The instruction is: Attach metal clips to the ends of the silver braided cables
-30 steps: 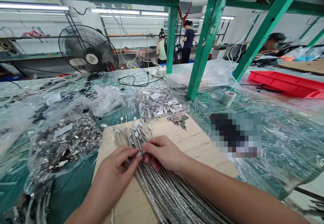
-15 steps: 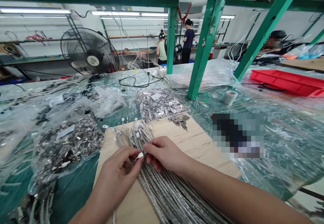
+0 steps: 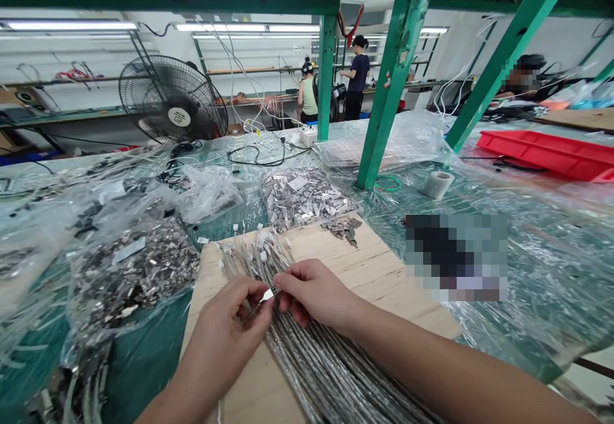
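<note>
A bundle of clear-sheathed silvery cables (image 3: 311, 360) lies across a light wooden board (image 3: 388, 277), with small white connectors at its far end. Over the bundle, my left hand (image 3: 230, 328) pinches a cable end with a white connector (image 3: 267, 295). My right hand (image 3: 311, 293) meets it from the right, fingers closed at a small metal piece (image 3: 275, 290) against that connector; fingertips partly hide the contact. Several loose flat metal pieces (image 3: 343, 229) lie at the board's far edge. Just beyond is a clear bag of metal pieces (image 3: 304, 197).
Another bag of metal parts (image 3: 139, 264) lies left of the board. Green posts (image 3: 396, 85) rise behind it. A tape roll (image 3: 437, 185) and red tray (image 3: 547, 153) are at right. Beyond the table stand a fan (image 3: 173, 101) and people (image 3: 357, 75).
The view has shifted slightly. The white connector between my fingertips shows a little more, with both hands staying together over the bundle. A person in the background has moved an arm outward.
</note>
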A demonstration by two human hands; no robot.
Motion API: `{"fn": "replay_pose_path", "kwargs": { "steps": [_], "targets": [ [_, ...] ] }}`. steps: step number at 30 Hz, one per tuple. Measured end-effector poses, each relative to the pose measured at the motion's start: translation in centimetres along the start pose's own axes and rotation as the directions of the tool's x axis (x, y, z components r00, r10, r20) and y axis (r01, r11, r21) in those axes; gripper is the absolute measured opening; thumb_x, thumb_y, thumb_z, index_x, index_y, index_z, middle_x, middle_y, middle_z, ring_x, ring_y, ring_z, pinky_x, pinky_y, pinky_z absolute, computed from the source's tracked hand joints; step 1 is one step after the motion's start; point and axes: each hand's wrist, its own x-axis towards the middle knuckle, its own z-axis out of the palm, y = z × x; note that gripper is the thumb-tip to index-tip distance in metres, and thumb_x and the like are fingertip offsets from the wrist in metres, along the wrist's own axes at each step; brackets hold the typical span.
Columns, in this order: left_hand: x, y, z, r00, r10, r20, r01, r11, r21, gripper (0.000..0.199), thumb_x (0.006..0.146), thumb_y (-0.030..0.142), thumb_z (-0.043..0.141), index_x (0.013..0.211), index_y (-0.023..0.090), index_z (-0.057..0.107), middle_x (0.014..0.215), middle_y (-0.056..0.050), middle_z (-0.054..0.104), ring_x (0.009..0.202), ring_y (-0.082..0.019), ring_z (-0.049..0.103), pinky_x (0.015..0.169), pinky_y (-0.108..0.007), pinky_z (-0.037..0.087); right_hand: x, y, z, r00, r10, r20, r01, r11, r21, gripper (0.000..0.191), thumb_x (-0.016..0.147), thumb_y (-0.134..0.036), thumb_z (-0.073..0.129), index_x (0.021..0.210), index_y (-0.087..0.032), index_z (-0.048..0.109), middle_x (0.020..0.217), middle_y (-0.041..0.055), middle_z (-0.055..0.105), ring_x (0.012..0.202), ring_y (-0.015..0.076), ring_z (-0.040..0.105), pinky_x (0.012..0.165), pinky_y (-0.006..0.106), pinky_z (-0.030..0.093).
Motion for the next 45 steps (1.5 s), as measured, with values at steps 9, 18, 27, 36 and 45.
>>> {"fn": "replay_pose_path", "kwargs": {
  "steps": [9,18,27,36,45],
  "targets": [
    [0.0,0.0,-0.1,0.999,0.031,-0.010,-0.031,0.999,0.009,0.013,0.088,0.033,0.055,0.085,0.022,0.062,0.077,0.001,0.062,0.064,-0.013,0.056,0.057,-0.022,0.044,-0.1,-0.1,0.0,1.000,-0.001,-0.002,0.001,1.000,0.003,0.031,0.088,-0.035,0.054,0.064,-0.015,0.055,0.056,-0.0024,0.058,0.034,0.0048,0.044,0.032,0.017,0.034],
    [-0.1,-0.4,0.0,0.999,0.046,0.015,-0.046,0.999,-0.008,0.016,0.089,0.034,0.055,0.089,0.022,0.066,0.082,-0.001,0.064,0.070,-0.014,0.059,0.059,-0.022,0.045,-0.1,0.0,0.0,1.000,0.003,0.014,-0.002,1.000,-0.009,0.032,0.087,-0.038,0.056,0.063,-0.015,0.055,0.055,-0.0025,0.056,0.035,0.0050,0.044,0.033,0.017,0.034],
    [0.1,-0.4,0.0,1.000,0.017,0.006,-0.016,0.992,-0.128,0.017,0.088,0.035,0.059,0.096,0.025,0.070,0.094,-0.002,0.066,0.085,-0.016,0.062,0.072,-0.023,0.048,-0.3,-0.1,0.0,0.998,-0.042,0.041,0.041,0.999,0.031,0.032,0.088,-0.037,0.055,0.064,-0.016,0.053,0.050,-0.0052,0.050,0.034,0.0051,0.040,0.033,0.017,0.030],
    [0.7,-0.1,-1.0,0.813,-0.256,0.524,0.543,0.659,-0.521,0.041,0.088,0.054,0.052,0.077,0.015,0.057,0.058,0.006,0.045,0.044,-0.004,0.021,0.040,-0.016,0.013,0.0,-0.1,-0.4,0.998,-0.049,0.046,0.043,0.990,0.135,0.035,0.086,-0.040,0.058,0.062,-0.015,0.053,0.051,-0.0045,0.051,0.035,0.0056,0.042,0.033,0.018,0.034],
    [0.6,-0.1,-1.3,0.808,-0.327,0.489,0.559,0.689,-0.462,0.038,0.087,0.050,0.053,0.078,0.014,0.061,0.052,0.007,0.036,0.045,-0.006,0.022,0.041,-0.018,0.014,-0.2,-0.3,-0.4,0.997,-0.035,0.067,0.023,0.985,0.173,0.037,0.082,-0.044,0.062,0.061,-0.015,0.053,0.051,-0.0032,0.052,0.035,0.0053,0.042,0.033,0.018,0.033]
  ]
}}
